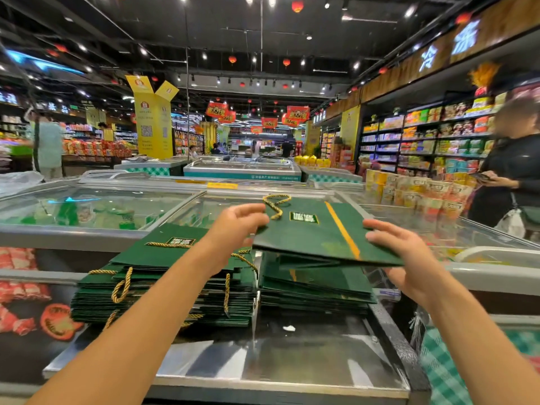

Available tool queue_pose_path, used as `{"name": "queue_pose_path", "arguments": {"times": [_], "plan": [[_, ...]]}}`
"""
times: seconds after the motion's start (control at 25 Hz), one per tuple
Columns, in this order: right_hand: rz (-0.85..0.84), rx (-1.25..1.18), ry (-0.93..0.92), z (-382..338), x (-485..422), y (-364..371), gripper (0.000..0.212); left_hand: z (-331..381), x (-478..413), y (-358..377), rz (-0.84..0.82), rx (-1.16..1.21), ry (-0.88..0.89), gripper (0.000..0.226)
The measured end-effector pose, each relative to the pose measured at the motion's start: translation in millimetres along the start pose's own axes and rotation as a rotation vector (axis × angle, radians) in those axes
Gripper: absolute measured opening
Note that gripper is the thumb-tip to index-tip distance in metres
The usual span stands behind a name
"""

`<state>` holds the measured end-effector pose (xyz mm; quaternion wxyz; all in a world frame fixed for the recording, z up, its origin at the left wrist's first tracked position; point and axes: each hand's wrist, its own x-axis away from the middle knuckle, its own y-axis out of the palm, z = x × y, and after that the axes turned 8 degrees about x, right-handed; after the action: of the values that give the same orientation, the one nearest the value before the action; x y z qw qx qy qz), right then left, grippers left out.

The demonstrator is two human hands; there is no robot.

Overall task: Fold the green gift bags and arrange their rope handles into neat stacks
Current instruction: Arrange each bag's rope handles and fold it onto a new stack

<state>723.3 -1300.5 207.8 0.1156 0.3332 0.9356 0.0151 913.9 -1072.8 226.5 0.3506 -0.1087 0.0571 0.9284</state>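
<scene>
Green gift bag, left hand and right hand gripping its edges, above stacks on supermarket freezer

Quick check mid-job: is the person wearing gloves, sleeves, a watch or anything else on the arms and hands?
No gloves: the left hand and right hand are bare. The left forearm and right forearm are bare too, with no sleeve showing up to the picture's edge. No watch, ring, bracelet or marking is visible on either side.
</scene>
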Motion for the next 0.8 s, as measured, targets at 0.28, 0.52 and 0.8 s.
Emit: {"name": "queue_pose_path", "arguments": {"times": [0.28, 0.52, 0.8], "plan": [[0.103, 0.589, -0.054, 48.9, -39.8, -9.7, 0.032, -37.5, -30.4, 15.2, -0.063, -0.553, -0.046, 0.063], [0.025, 0.904, -0.005, 69.7, -55.7, -14.7, 0.030, -52.0, -45.4, 23.7, -0.128, -0.872, -0.081, 0.063], [-0.012, 1.158, -0.142, 61.3, -62.4, -8.7, 0.055, -48.2, -67.6, 38.0, -0.056, -0.970, 0.147, 0.057]]}}
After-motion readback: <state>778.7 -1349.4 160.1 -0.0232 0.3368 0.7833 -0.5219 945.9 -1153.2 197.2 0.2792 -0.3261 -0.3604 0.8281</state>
